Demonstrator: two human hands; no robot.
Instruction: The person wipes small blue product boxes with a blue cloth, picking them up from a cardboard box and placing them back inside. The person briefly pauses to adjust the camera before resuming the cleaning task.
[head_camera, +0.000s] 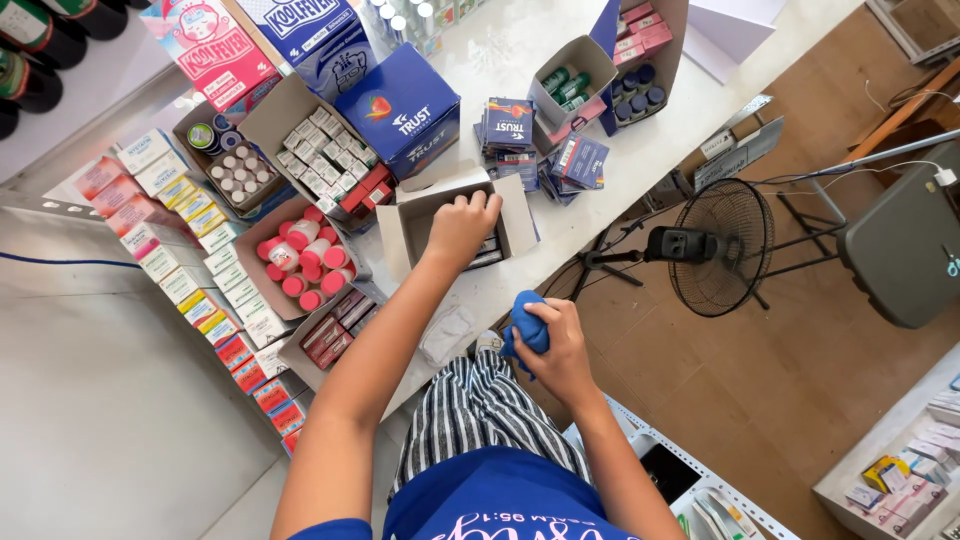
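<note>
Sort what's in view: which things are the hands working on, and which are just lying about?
In hand:
left hand reaching into the open white box
right hand gripping a blue cloth

Lying about:
fan
blue box
pink-capped bottles
grey chair

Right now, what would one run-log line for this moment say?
left hand: reaching into open box | right hand: gripping blue cloth | table: boxes of small packs | fan: on floor
</note>
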